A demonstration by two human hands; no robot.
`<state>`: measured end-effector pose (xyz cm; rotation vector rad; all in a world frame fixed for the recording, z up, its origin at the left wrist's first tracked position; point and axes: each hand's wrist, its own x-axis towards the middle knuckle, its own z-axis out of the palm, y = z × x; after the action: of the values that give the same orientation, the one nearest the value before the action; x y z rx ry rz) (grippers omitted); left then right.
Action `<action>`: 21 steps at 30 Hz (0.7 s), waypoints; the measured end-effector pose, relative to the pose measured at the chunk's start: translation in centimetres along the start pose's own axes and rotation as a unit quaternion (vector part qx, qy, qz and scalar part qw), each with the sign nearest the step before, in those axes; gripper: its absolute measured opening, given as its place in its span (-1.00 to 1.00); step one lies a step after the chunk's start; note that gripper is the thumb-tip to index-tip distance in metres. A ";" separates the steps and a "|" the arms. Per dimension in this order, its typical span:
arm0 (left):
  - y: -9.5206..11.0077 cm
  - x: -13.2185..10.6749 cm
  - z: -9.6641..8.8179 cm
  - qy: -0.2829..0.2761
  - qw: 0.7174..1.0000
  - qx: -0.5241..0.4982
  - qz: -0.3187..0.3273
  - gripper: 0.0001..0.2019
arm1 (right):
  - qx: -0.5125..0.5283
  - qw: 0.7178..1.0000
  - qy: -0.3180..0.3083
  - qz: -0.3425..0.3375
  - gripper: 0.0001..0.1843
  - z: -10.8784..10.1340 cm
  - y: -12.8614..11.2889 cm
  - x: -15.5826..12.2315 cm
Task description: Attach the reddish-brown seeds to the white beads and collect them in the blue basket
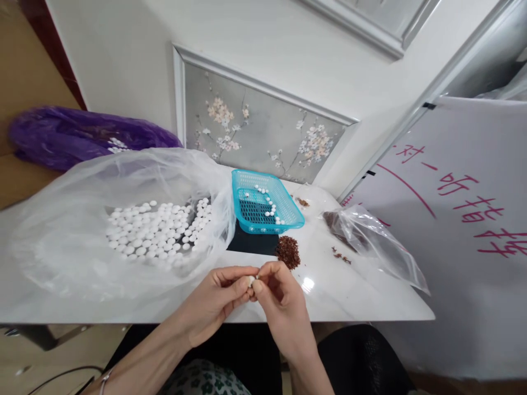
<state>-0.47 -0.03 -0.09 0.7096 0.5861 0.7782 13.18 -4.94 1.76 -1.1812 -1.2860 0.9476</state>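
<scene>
While left hand (225, 293) and right hand (285, 307) pinch one small white piece (251, 281) between near-closed fingertips, job looks midway: few white balls (269, 213) in blue basket (295, 222) ahead of them, many in clear bag (164, 164) leftward, brown bits (288, 252) just beyond; which are finished, can't tell.

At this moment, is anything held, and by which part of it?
A small white piece is held where the fingertips of the left hand and right hand meet; they partly hide it, so which part cannot be told.
</scene>
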 end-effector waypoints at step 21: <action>0.6 -0.3 0.9 -0.024 0.996 0.080 0.029 -0.64 | -0.115 0.991 -0.060 -0.038 -0.77 -1.4 -0.4 -0.3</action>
<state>-0.26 -0.33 1.01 0.8939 0.5900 0.7722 14.45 -5.51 2.24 -1.2554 -1.5591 0.8408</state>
